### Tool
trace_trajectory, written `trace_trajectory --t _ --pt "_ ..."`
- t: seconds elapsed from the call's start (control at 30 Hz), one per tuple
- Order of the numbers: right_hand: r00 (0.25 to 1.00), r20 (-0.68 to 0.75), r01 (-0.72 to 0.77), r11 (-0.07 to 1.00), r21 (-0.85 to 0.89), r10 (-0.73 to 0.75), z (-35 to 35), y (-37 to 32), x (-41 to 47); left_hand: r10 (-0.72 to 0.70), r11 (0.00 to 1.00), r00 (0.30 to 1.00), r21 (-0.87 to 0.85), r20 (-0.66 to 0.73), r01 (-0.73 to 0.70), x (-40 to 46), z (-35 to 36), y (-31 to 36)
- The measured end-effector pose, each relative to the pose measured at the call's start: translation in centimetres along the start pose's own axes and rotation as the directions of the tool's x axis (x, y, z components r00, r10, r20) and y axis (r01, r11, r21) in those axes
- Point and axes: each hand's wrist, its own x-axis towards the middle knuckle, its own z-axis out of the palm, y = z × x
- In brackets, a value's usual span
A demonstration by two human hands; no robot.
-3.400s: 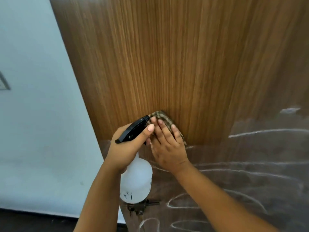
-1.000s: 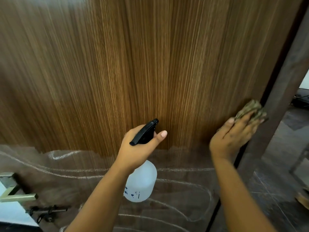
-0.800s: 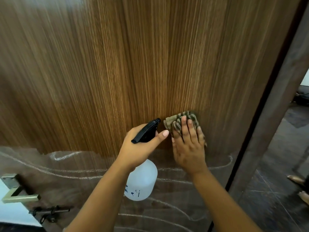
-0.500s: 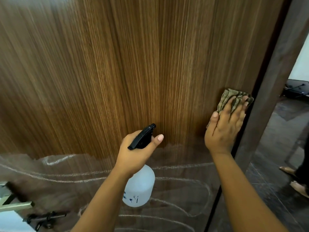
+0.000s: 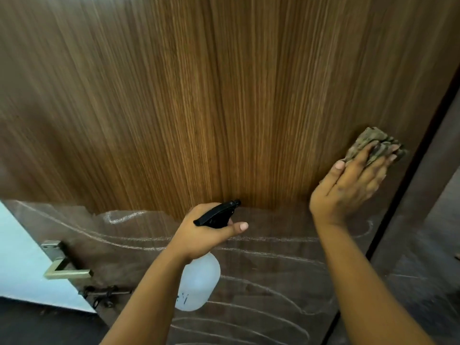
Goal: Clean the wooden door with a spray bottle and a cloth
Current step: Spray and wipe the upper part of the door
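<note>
The wooden door point(image 5: 211, 95) fills the view; its upper part shows bright grain, its lower part is dull with pale curved streaks. My left hand point(image 5: 201, 232) grips the neck of a white spray bottle point(image 5: 198, 285) with a black trigger head, held in front of the door's middle. My right hand point(image 5: 351, 185) presses a folded, striped brownish cloth point(image 5: 368, 141) flat against the door near its right edge, fingers spread over it.
A brass lever handle point(image 5: 67, 270) and a key in the lock point(image 5: 104, 293) sit at the door's left edge, with a white wall point(image 5: 20, 257) behind. The dark door frame point(image 5: 428, 158) runs down the right side.
My right hand slid the cloth from the door's middle to its right edge and stays there, slightly higher. My left hand with the bottle has barely moved.
</note>
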Motion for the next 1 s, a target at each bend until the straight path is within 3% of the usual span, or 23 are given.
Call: trace_trajectory --t 0.07,0.1,0.13,0.2,0.27,0.33,0.37,0.4,0.47,0.53,0.6,0.67,0.73,0.77,0.8,0.83,0.87,0.93,1.0 --pt "0.995 0.062 0.085 0.996 -0.025 -0.084 0.9 -2.0 -3.0 0.009 0.998 0.994 -0.061 -0.113 -0.016 -0.3 -1.0 -0.1" --pt "0.969 0.125 0.22 0.975 -0.032 -0.215 1.4 -2.7 -5.0 -0.006 0.993 0.981 -0.115 -0.191 -0.016 -0.4 -1.5 -0.2" --pt "0.895 0.201 0.407 0.913 -0.009 -0.397 1.8 -3.2 -7.1 -0.017 0.986 0.968 -0.167 -0.252 -0.026 -0.4 -2.1 -0.3" --pt "0.605 0.287 0.754 0.651 0.094 -0.742 2.4 -3.2 -10.6 -0.022 0.969 0.958 -0.241 -0.285 -0.049 -0.1 -2.7 -0.1" --pt "0.339 0.318 0.901 0.402 0.16 -0.885 2.5 -2.4 -12.4 -0.011 0.962 0.971 -0.269 -0.24 -0.055 0.6 -2.6 0.3" --pt "0.229 0.343 0.932 0.307 0.193 -0.911 2.5 -0.9 -11.9 0.009 0.962 0.977 -0.265 -0.212 -0.066 1.0 -1.8 0.6" --pt "0.249 0.345 0.926 0.327 0.188 -0.905 2.4 0.2 -11.1 0.012 0.963 0.979 -0.262 -0.204 -0.066 1.1 -1.3 0.7" --pt "0.332 0.343 0.899 0.405 0.167 -0.879 2.0 1.8 -9.9 0.011 0.965 0.981 -0.254 -0.196 -0.061 1.1 -0.8 0.7" --pt "0.582 0.334 0.777 0.628 0.039 -0.741 0.6 6.7 -7.1 0.007 0.975 0.984 -0.218 -0.177 -0.046 0.9 0.0 0.5" --pt "0.781 0.343 0.582 0.807 -0.1 -0.521 -1.7 12.0 -4.4 0.012 0.979 0.992 -0.202 -0.126 -0.037 0.4 0.6 0.4" --pt "0.898 0.338 0.338 0.934 -0.115 -0.283 -3.1 15.2 -2.7 0.015 0.977 0.995 -0.213 -0.094 -0.034 0.0 1.0 0.6" --pt "0.944 0.325 0.085 0.993 -0.087 -0.053 -3.4 15.2 -2.2 0.009 0.977 0.998 -0.214 -0.07 -0.024 -0.2 1.5 0.7" --pt "0.94 0.305 -0.127 0.987 -0.095 0.15 -2.8 12.4 -3.5 -0.003 0.979 0.998 -0.205 -0.065 -0.011 -0.4 1.8 0.9" --pt "0.933 0.298 -0.179 0.978 -0.11 0.204 -2.5 10.3 -4.6 -0.003 0.98 0.998 -0.2 -0.066 -0.01 -0.4 1.9 0.9" --pt "0.94 0.3 -0.134 0.984 -0.116 0.163 -2.0 8.2 -6.0 -0.001 0.98 0.998 -0.196 -0.067 -0.012 -0.3 2.0 1.0" --pt "0.942 0.334 0.012 0.995 -0.099 0.022 -1.5 6.5 -7.7 0.004 0.981 0.998 -0.192 -0.065 -0.016 -0.2 2.2 1.1" --pt "0.895 0.396 0.24 0.97 -0.042 -0.204 -1.1 5.3 -9.6 0.011 0.982 0.998 -0.19 -0.06 -0.022 -0.1 2.3 1.2" --pt "0.647 0.44 0.65 0.752 0.109 -0.623 -0.9 5.0 -11.7 0.034 0.979 0.998 -0.196 -0.06 -0.046 -0.1 2.6 1.3" --pt "0.487 0.394 0.805 0.575 0.144 -0.779 -0.7 6.5 -10.8 0.049 0.978 0.996 -0.2 -0.073 -0.062 -0.3 2.7 1.3"
